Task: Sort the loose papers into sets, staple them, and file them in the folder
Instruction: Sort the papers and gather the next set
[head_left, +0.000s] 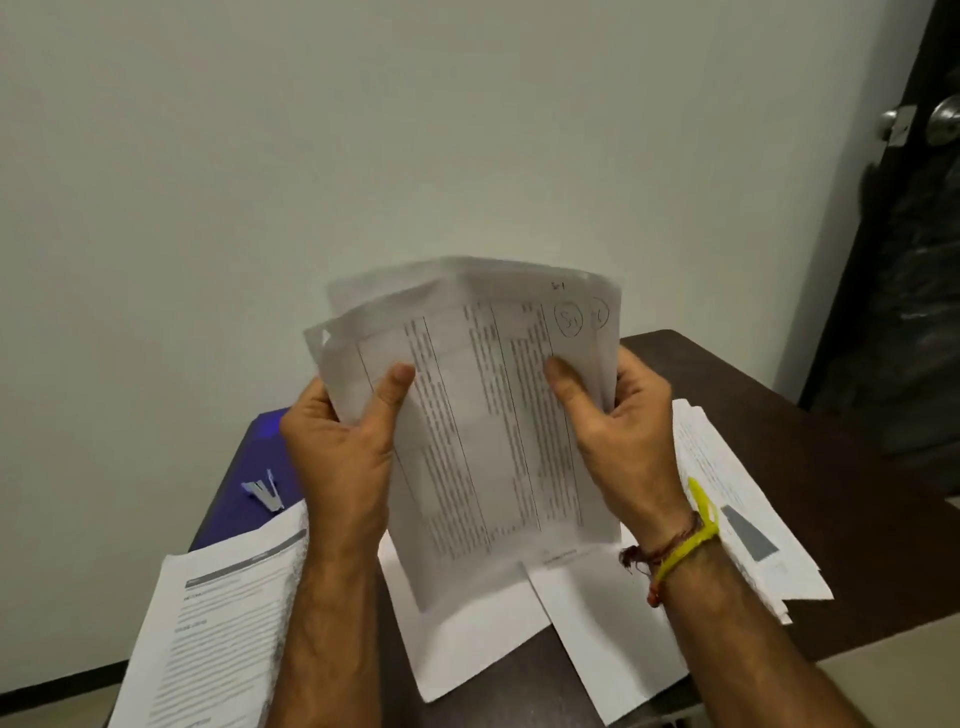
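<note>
Both hands hold up a set of printed papers (483, 415) with table columns, above the dark table (810, 467). My left hand (343, 447) grips the set's left edge, thumb on the front sheet. My right hand (618, 431) grips the right edge, thumb on the front too. A purple folder (249, 467) lies at the table's far left with a metal clip (265, 491) on it. One printed stack (218, 623) lies at the near left, another stack (737, 514) at the right. Blank-looking sheets (478, 639) lie under the held set. I see no stapler.
A pale wall stands close behind the table. A dark door with a metal knob (943, 122) is at the far right. The left stack hangs over the table's near-left edge.
</note>
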